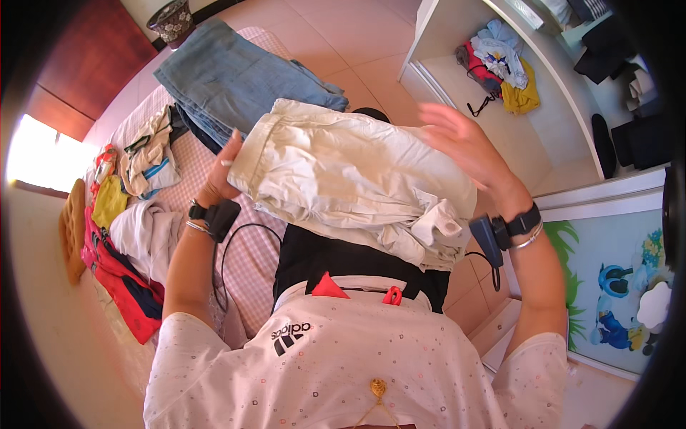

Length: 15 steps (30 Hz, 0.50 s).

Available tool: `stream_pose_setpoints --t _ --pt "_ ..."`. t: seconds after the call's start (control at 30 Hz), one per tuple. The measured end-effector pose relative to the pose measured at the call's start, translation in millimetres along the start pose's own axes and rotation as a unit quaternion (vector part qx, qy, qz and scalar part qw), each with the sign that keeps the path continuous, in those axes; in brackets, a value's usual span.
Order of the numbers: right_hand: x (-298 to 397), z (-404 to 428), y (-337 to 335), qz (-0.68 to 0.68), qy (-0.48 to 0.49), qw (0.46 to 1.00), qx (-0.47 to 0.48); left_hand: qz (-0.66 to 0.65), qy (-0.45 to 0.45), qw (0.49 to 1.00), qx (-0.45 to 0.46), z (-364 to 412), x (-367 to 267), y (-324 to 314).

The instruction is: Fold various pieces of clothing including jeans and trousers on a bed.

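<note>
A cream-white garment (343,171), folded into a thick bundle with a gathered elastic edge at its left, lies over the person's lap. My left hand (222,169) grips it by that left edge, thumb up, fingers partly hidden. My right hand (463,142) is blurred, fingers apart, at the bundle's upper right edge; whether it touches the cloth is unclear. Just beyond the bundle, folded blue denim (241,75) lies on the pink checked bedspread (252,257). Each wrist bears a black strapped device.
Crumpled clothes, among them a red garment (126,300) and a yellow one (111,201), lie on the bed at left. At right an open white wardrobe (557,80) holds a clothes pile (498,64). A patterned pot (171,24) stands beyond the bed. A black cable (225,241) hangs near my left forearm.
</note>
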State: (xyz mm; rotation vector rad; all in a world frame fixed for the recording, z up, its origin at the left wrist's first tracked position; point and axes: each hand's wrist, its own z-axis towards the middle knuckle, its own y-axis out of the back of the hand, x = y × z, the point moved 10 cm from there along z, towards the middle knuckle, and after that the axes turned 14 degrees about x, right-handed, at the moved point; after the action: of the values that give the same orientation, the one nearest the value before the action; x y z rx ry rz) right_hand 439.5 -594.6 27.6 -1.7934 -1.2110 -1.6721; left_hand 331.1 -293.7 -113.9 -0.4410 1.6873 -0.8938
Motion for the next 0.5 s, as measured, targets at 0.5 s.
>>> stream_pose_setpoints --t 0.5 --pt "-172 -167 -20 0.239 -0.198 0.923 -0.227 0.501 0.131 0.852 -0.083 -6 -46 58"
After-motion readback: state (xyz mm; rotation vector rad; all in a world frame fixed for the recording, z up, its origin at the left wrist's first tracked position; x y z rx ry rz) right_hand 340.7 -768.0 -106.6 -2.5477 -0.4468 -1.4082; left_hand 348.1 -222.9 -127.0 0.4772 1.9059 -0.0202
